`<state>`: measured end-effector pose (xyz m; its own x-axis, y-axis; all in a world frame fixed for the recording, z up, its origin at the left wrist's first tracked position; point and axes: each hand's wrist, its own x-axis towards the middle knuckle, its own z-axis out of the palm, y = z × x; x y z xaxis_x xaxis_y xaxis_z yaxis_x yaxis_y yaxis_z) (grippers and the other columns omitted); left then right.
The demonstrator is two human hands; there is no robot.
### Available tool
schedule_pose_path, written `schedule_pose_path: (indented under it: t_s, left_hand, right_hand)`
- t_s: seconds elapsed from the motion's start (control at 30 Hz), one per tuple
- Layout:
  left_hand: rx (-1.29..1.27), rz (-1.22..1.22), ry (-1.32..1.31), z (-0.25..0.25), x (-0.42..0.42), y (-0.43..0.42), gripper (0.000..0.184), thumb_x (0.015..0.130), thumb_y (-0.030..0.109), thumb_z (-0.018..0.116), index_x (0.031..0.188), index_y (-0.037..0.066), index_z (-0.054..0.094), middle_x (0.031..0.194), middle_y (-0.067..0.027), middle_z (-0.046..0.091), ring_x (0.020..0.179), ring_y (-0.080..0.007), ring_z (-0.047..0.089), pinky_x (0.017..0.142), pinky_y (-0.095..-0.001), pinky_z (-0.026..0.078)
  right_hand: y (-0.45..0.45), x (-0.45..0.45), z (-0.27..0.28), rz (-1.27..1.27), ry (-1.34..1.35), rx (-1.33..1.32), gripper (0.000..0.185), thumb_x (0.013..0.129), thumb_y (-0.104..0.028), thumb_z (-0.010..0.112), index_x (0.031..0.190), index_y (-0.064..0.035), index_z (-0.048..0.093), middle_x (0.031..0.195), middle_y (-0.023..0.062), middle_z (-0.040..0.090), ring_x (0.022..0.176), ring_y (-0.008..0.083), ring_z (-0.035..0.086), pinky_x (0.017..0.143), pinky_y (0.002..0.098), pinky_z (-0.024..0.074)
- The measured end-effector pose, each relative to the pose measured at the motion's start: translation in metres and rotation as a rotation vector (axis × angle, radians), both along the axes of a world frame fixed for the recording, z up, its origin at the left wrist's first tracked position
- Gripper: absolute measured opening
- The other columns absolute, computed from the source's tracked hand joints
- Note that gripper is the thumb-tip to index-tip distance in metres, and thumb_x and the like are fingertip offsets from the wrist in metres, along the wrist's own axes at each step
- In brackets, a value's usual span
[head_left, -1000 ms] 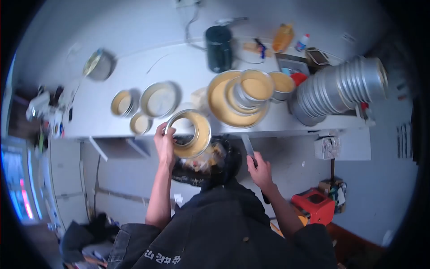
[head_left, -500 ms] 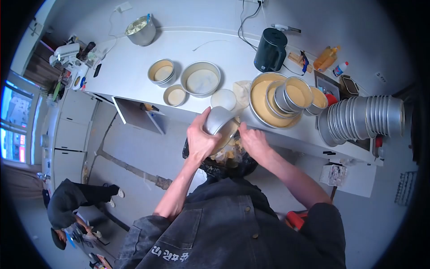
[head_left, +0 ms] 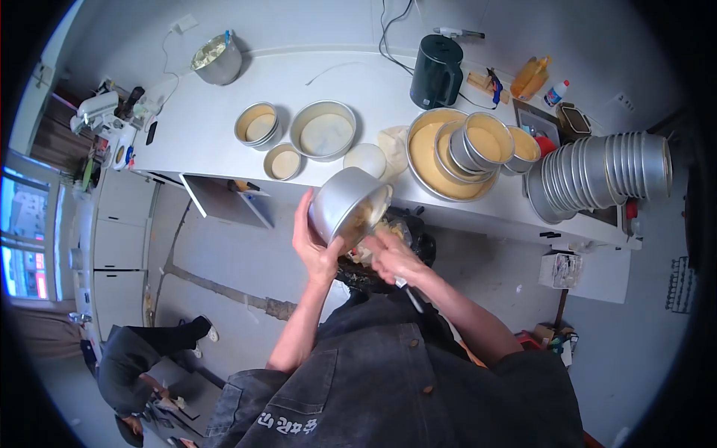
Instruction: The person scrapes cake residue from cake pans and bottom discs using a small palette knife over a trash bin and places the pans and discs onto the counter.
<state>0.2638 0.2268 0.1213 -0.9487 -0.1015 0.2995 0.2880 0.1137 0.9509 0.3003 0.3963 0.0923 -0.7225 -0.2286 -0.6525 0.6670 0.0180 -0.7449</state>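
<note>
We see the silver pan (head_left: pixel 345 200), open side up a second ago, now tipped sideways between the left hand's (head_left: pixel 314 250) fingers and thumb, its mouth facing the right hand (head_left: pixel 394 260). That hand, earlier well apart, works beside the rim, the knife (head_left: pixel 411 296) now pointing back from its fingers.

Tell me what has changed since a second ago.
The pan, still in the left hand, has tipped from facing up to facing the right hand. That hand has come in to the pan's mouth, its flat-bladed tool swung back toward the body. Nothing was let go. The kettle and nested tins stayed put.
</note>
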Motion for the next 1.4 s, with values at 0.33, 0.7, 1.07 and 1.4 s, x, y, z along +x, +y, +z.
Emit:
schedule_pose_path:
  t_s: [0.33,0.7,1.07,1.4]
  left_hand:
    - [-0.682,-0.245,-0.197,0.048,-0.03,-0.019,0.082,0.065,0.005,0.072,0.145,0.005,0.055,0.125,-0.0196,0.066,0.102,-0.0356,0.067,0.093,-0.0388,0.053]
    - [0.003,-0.012,0.097,0.029,-0.019,0.004,0.069,0.058,-0.003,0.061,0.126,-0.007,0.067,0.129,-0.0207,0.064,0.12,-0.0315,0.062,0.107,-0.0389,0.045]
    - [-0.078,0.018,-0.002,0.013,-0.005,0.011,0.076,0.057,-0.003,0.066,0.132,-0.002,0.066,0.13,-0.0189,0.063,0.124,-0.0289,0.06,0.11,-0.0372,0.043]
    - [-0.131,-0.037,-0.038,0.015,0.002,-0.004,0.1,0.076,0.014,0.079,0.16,0.004,0.027,0.147,-0.018,0.043,0.135,-0.0308,0.045,0.117,-0.0424,0.033]
  right_hand:
    - [0.013,-0.011,-0.01,0.306,0.819,0.943,0.025,0.107,-0.024,0.048,0.106,0.0014,0.049,0.065,0.0285,0.065,0.062,0.0484,0.067,0.06,0.0566,0.0554]
    - [-0.01,0.007,0.049,0.111,-0.182,-0.578,0.016,0.104,-0.021,0.05,0.106,-0.0053,0.052,0.062,-0.0033,0.04,0.041,0.0086,0.037,0.035,0.0287,0.031]
    - [-0.011,0.017,0.022,0.218,0.082,-0.048,0.024,0.106,-0.027,0.052,0.103,-0.0033,0.053,0.057,0.0018,0.044,0.041,0.0181,0.049,0.038,0.0357,0.0426]
    - [0.011,-0.009,-0.024,-0.005,0.843,0.596,0.021,0.102,-0.018,0.055,0.115,-0.0013,0.051,0.073,0.0257,0.065,0.056,0.0389,0.065,0.044,0.0502,0.0447]
